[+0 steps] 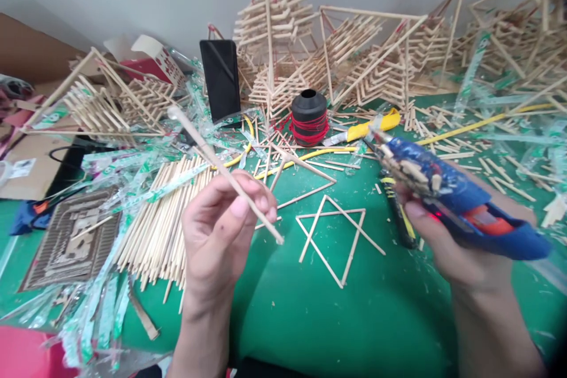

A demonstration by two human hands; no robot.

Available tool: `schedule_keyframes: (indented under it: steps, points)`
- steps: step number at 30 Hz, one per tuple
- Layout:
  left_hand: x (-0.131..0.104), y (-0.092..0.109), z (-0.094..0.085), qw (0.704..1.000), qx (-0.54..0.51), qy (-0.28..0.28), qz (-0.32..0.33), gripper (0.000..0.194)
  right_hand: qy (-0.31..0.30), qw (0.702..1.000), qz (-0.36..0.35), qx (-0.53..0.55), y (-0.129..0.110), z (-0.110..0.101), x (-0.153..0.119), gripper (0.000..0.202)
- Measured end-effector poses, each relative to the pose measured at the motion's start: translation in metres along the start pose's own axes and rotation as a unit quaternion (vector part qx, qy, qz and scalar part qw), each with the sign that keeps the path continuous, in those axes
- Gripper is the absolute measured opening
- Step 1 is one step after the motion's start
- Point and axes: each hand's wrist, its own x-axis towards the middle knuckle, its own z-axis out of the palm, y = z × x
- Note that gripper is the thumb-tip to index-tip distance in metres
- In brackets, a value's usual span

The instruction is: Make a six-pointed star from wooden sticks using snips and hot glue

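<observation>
My left hand (pixel 217 227) pinches a thin wooden stick (pixel 210 155) between thumb and fingers, tilted with its far end up to the left. Whitish blobs show on both of the stick's ends. My right hand (pixel 465 260) is wrapped round a blue hot glue gun (pixel 456 186) with a red light lit on its side. Its nozzle points away to the upper left, and dried lumps cling to its front. Between my hands, a star-like frame of sticks (pixel 349 258) lies flat on the green table (pixel 310 331). Another angled stick frame (pixel 310 169) lies just behind it.
A bundle of sticks (pixel 155 221) lies left of my left hand, near plastic wrapping strips (pixel 95 313) and corrugated cardboard (pixel 44 254). Behind are a black phone (pixel 220 80), a spool of red thread (pixel 309 118), a yellow utility knife (pixel 376 125) and several stick structures (pixel 274 20).
</observation>
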Motion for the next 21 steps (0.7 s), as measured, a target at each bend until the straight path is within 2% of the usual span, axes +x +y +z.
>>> schedule_keyframes:
  steps: [3, 6, 10, 14, 17, 19, 21]
  points:
    - [-0.010, 0.011, 0.000, 0.990, 0.122, -0.009, 0.076, 0.010, 0.024, 0.990, -0.085, -0.107, -0.008, -0.008, 0.015, 0.024]
    - [-0.023, 0.018, -0.002, 0.956, 0.258, -0.057, 0.124, 0.025, -0.001, 0.981, -0.094, -0.172, -0.010, -0.023, 0.012, 0.029]
    - [-0.033, 0.014, -0.004, 0.910, 0.359, -0.143, 0.147, 0.046, -0.020, 0.971, -0.090, -0.221, 0.008, -0.050, -0.015, 0.029]
    - [-0.037, -0.002, -0.005, 0.877, 0.417, -0.183, 0.155, 0.045, 0.001, 0.949, -0.011, -0.315, 0.035, -0.078, -0.043, 0.030]
    - [-0.041, -0.013, -0.004, 0.858, 0.448, -0.201, 0.149, 0.037, 0.003, 0.929, 0.018, -0.370, 0.058, -0.095, -0.059, 0.039]
    - [-0.044, -0.018, -0.002, 0.859, 0.441, -0.222, 0.138, 0.031, 0.010, 0.912, 0.036, -0.408, 0.069, -0.103, -0.068, 0.045]
    - [-0.047, -0.022, 0.000, 0.867, 0.424, -0.231, 0.127, 0.027, -0.001, 0.911, 0.068, -0.406, 0.076, -0.108, -0.076, 0.049]
